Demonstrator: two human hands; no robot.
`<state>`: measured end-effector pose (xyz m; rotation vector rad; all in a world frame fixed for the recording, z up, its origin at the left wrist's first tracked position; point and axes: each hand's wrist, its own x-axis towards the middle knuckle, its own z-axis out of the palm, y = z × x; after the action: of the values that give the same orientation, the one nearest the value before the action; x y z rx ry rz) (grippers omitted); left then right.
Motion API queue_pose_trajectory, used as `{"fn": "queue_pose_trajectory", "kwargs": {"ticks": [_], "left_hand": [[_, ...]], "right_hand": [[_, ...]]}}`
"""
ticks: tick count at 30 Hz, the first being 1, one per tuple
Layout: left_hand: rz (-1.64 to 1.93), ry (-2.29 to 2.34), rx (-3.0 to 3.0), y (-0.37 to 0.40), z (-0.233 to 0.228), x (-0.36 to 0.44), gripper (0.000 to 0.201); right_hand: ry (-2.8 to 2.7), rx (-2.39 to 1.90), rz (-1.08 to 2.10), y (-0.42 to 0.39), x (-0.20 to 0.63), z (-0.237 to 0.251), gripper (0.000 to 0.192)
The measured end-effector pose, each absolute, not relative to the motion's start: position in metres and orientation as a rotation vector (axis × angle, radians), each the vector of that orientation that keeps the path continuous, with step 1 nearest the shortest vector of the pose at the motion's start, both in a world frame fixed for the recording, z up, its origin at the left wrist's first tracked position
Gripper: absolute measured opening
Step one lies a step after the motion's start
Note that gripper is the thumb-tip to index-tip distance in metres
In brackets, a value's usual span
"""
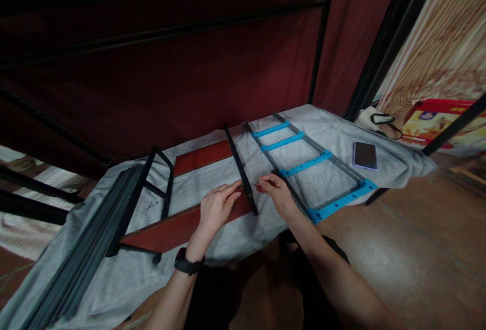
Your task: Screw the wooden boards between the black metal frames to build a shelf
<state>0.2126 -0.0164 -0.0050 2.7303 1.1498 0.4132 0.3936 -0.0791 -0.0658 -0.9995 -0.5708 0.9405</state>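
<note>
A black metal bar (239, 163) stands across the right ends of two reddish-brown boards, the near board (167, 231) and the far board (203, 157). My left hand (218, 206), with a dark watch on its wrist, is closed over the near board's upper edge, fingertips beside the bar. On the bar's other side, my right hand (275, 191) is pinched close to it. Something small and thin shows at those fingertips, too small to name. At the boards' left ends is a black metal frame (131, 203).
A grey cloth (261, 239) lies under everything. Dark grey tubes (91, 239) are bundled at left, with small metal pieces (152, 205) near the frame. To the right lie a ladder-like rack with blue crosspieces (307, 163) and a phone (365, 155). A dark red panel (182, 82) rises behind.
</note>
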Motion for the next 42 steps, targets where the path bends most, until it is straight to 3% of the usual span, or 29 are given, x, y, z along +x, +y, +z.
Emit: {"fn": "queue_pose_trajectory", "kwargs": {"ticks": [42], "left_hand": [[0.42,1.153,2.687,-0.005,-0.006,0.215,0.049]], "right_hand": [[-0.535,-0.927,0.929,-0.058,0.394,-0.077,0.009]]}}
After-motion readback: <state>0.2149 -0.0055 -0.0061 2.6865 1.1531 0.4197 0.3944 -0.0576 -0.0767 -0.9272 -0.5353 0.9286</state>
